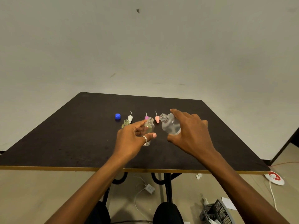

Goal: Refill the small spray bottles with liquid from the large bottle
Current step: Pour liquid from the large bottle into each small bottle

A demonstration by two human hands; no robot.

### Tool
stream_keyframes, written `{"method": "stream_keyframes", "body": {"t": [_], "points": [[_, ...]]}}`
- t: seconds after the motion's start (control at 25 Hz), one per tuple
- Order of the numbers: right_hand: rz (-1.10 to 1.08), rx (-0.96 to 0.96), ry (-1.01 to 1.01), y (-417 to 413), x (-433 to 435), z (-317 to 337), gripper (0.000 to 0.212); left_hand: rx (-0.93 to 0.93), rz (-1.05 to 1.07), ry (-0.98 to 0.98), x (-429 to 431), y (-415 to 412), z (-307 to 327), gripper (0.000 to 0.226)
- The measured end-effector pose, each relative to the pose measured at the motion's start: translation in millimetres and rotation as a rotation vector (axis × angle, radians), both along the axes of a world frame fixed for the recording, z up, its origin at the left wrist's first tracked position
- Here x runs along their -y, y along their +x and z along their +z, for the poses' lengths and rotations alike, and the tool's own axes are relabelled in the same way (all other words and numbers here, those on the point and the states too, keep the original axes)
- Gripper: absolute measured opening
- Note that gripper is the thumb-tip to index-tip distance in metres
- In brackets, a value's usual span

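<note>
- No text, brand, number or sign can be read anywhere in the head view.
- A pale label patch is seen low on the large bottle (171, 125), by the fingers of the right hand (192, 135), but its print is too blurred to be made out.
- No lettering can be made out on the blue cap (117, 116).
- No print is shown on the small bottle (149, 126) held in the left hand (131, 139).

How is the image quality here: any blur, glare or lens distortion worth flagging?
Head view: wide-angle bend bows the table edges; light is dim and flat, with soft shadows and no harsh glare; the clear small bottle and large bottle look soft and low in contrast, and both hands are slightly blurred.
</note>
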State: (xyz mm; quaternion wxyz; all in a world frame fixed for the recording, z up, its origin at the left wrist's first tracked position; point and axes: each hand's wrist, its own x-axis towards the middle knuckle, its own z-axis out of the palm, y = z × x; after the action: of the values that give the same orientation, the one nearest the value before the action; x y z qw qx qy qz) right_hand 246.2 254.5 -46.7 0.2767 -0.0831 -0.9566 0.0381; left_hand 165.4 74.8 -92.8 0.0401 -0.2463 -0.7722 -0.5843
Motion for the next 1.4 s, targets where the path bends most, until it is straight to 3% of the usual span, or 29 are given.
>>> {"method": "stream_keyframes", "body": {"t": [0.76,1.4], "points": [[-0.004,0.005,0.105,1.8,6.9,4.6,0.084,-0.016,-0.03,-0.049,3.7,1.5,8.4,0.065],[-0.024,-0.097,0.241,1.0,6.8,3.9,0.083,-0.011,-0.044,-0.093,5.2,3.5,13.1,0.062]]}}
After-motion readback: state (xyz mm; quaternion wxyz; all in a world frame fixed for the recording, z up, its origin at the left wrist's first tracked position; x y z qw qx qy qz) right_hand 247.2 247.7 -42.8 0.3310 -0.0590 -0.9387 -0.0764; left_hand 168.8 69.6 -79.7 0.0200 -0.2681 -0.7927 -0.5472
